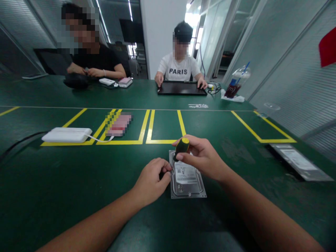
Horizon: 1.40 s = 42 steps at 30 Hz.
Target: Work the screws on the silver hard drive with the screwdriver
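A silver hard drive point(186, 176) with a white label lies flat on the green table in front of me. My right hand point(201, 154) is closed around the yellow-and-black handle of a screwdriver point(182, 147). The screwdriver leans over the drive, its thin shaft pointing down at the drive's left edge. At that same edge, close to the screwdriver tip, the curled fingers of my left hand point(154, 180) hold the side of the drive. The exact spot under the tip is hidden by my left fingertips.
Another hard drive point(299, 161) lies at the right. Yellow tape point(120, 142) marks the table. A white power strip point(67, 134) and a pixelated pink object point(120, 125) are at left. Across the table, two people sit; one holds a black panel point(182, 88) near a drink cup point(235, 85).
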Each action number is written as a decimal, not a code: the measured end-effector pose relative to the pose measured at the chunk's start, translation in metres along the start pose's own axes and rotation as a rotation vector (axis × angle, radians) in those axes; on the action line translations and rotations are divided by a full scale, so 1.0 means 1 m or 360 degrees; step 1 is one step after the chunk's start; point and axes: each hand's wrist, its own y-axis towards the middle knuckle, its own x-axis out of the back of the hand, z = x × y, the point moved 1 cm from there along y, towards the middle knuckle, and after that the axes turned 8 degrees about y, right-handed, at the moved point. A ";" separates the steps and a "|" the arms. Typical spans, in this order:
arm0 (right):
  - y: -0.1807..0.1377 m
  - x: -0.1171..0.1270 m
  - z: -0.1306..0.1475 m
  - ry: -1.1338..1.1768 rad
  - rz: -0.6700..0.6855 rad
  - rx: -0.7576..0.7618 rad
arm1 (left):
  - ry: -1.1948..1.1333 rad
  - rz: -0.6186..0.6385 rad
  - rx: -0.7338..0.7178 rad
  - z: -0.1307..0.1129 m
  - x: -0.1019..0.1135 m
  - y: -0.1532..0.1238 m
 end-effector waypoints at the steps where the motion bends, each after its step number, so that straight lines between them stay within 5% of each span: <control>1: 0.000 0.000 -0.001 -0.0008 -0.0011 0.0010 | -0.0001 0.0002 0.0002 0.000 0.000 0.000; 9: -0.003 0.003 0.005 -0.0230 -0.0070 0.0206 | 0.0009 -0.0001 0.0009 0.000 0.000 0.000; 29: 0.001 0.008 0.020 -0.0070 0.0307 -0.0067 | -0.0027 -0.0006 0.0029 0.002 -0.002 0.001; 32: -0.003 0.019 0.049 -0.0025 0.0120 0.0038 | -0.0037 -0.0005 0.0061 0.004 -0.004 0.000; 37: -0.022 0.036 0.113 0.0110 -0.0725 0.0301 | -0.0048 0.0001 0.0032 0.005 -0.005 -0.001; 42: -0.045 0.050 0.139 -0.0144 -0.0822 0.0202 | -0.0088 -0.0047 -0.0011 0.003 -0.001 0.000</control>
